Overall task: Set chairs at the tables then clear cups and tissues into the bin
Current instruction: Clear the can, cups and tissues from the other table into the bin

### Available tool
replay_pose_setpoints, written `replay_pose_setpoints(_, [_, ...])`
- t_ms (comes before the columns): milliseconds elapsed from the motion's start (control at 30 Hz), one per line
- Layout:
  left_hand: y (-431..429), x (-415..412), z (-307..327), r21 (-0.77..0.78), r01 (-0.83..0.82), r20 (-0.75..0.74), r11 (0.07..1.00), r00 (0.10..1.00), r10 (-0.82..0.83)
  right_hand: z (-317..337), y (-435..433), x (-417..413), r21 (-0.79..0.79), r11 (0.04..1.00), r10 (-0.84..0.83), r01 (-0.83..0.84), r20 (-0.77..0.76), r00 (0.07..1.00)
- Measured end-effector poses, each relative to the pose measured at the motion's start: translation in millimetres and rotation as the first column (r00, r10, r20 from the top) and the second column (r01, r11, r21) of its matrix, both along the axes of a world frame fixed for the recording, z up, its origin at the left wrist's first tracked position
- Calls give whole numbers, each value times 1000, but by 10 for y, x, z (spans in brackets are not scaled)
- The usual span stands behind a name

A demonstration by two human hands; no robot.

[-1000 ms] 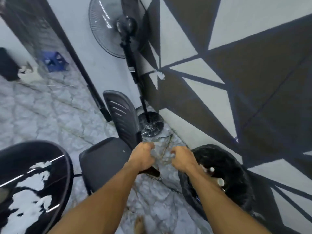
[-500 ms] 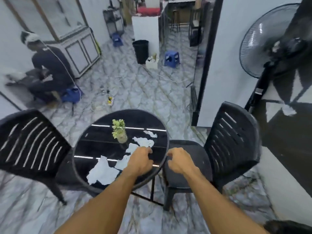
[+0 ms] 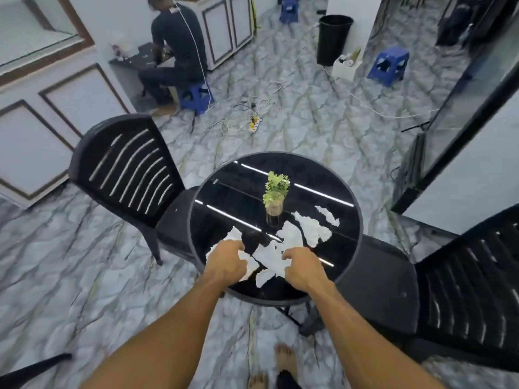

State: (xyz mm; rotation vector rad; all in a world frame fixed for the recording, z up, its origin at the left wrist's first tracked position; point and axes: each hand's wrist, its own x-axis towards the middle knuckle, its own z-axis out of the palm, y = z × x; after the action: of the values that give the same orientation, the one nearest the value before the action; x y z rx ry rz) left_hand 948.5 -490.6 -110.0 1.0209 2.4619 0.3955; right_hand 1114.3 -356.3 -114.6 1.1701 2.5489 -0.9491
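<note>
My left hand [image 3: 226,262] and right hand [image 3: 302,269] curl over torn tissues [image 3: 292,237] strung near-left to far-right across the round desk [image 3: 230,197]; I cannot tell if they grip.

no word, number or brand legible anywhere, small pale print [image 3: 174,9] on the back of the seated person's dark shirt [image 3: 179,32], too blurred to read, tiny pale sticker [image 3: 215,181] on the round black surface [image 3: 346,248], illegible
</note>
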Motion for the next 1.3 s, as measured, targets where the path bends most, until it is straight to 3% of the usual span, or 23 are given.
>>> replay_pose_setpoints(200, [60, -241, -294, -80, -129, 11, 988, 991, 130, -241, 129, -447, 0, 992, 125, -125, -21, 992])
replay_pose_setpoints(367, [118, -230, -598, -167, -212, -78, 963, 976, 201, -485, 170, -535, 20, 949, 312, -315, 72, 947])
replay_pose_setpoints(467, [135, -219, -753, -138, -230, -38, 963, 973, 226, -620, 176, -535, 86, 925, 364, -370, 80, 928])
replay_pose_setpoints(600, [210, -234, -713, -76, -293, 20, 953, 955, 296, -656, 232, -595, 57, 918, 387, -394, 104, 916])
replay_pose_setpoints(700, [253, -200, -626, 81, -339, 21, 937, 941, 339, -620, 274, -678, 24, 951, 309, -309, 12, 951])
replay_pose_setpoints(767, [293, -143, -563, 160, -335, -14, 929, 940, 341, -560, 306, -709, 20, 984, 180, -179, -146, 973])
replay_pose_setpoints(867, [388, -17, -517, 235, -261, -46, 936, 959, 279, -410, 454, -717, 15, 1000, 3, 2, -311, 950])
replay_pose_setpoints(967, [548, 184, -502, 313, -221, 48, 924, 975, 217, -295, 696, -619, -20, 987, -158, 162, -368, 916])
replay_pose_setpoints(1133, [846, 466, -610, 174, -11, 106, 985, 994, -8, -259, 1083, -233, 41, 948, -283, 315, -341, 897])
replay_pose_setpoints(1300, [865, 615, -786, -20, 138, 49, 990, 989, -137, -452, 1328, -71, -41, 927, -369, 374, -288, 884])
